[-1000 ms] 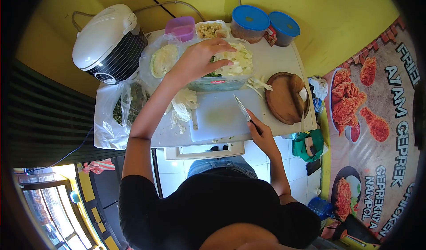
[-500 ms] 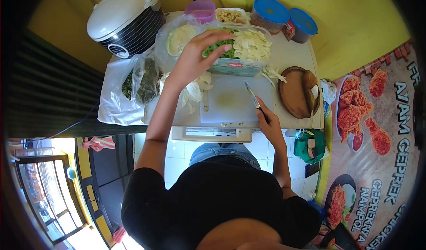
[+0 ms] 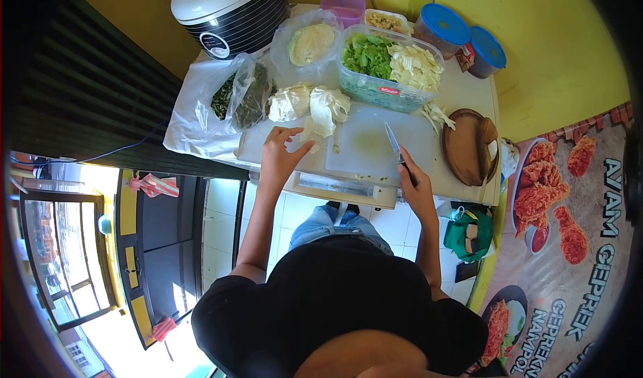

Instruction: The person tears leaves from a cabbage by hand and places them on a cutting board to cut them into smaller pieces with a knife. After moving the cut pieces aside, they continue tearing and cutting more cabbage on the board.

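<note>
Over the right side of the board (image 3: 365,151), the right hand (image 3: 418,187) was wrapped round the knife (image 3: 394,140), light and rigid, I judged, safest by its handle. By the board's left edge, the left hand (image 3: 280,158) hung spread beside the leaves (image 3: 325,112), likely easily torn, best lifted from beneath.

Lower-left glare, dark curved edges.
</note>
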A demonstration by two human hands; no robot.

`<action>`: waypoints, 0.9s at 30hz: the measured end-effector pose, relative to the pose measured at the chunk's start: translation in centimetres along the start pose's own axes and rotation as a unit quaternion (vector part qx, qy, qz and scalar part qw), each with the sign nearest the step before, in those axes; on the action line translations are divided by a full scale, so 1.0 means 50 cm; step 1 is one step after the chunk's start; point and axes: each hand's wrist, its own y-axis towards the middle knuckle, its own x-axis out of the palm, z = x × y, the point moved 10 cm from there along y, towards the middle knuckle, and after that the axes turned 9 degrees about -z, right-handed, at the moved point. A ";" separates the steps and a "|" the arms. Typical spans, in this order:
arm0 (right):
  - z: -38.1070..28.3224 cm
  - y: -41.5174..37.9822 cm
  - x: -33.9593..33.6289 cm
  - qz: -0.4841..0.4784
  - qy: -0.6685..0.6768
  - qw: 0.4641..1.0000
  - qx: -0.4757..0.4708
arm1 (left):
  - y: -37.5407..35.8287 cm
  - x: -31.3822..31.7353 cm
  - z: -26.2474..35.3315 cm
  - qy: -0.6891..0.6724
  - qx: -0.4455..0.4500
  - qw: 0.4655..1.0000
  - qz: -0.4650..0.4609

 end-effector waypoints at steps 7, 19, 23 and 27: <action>-0.002 -0.004 0.026 -0.018 0.008 1.000 0.002 | -0.006 0.018 -0.005 -0.008 0.008 1.000 -0.018; -0.007 -0.012 0.036 -0.021 -0.010 0.999 -0.029 | 0.036 0.023 -0.012 0.033 0.069 0.996 0.039; 0.001 -0.018 0.031 -0.021 0.003 1.000 -0.014 | 0.038 -0.005 -0.031 -0.050 0.003 0.999 0.008; 0.009 -0.018 0.025 -0.022 -0.014 0.999 -0.031 | 0.016 -0.086 0.006 -0.054 0.021 0.995 0.076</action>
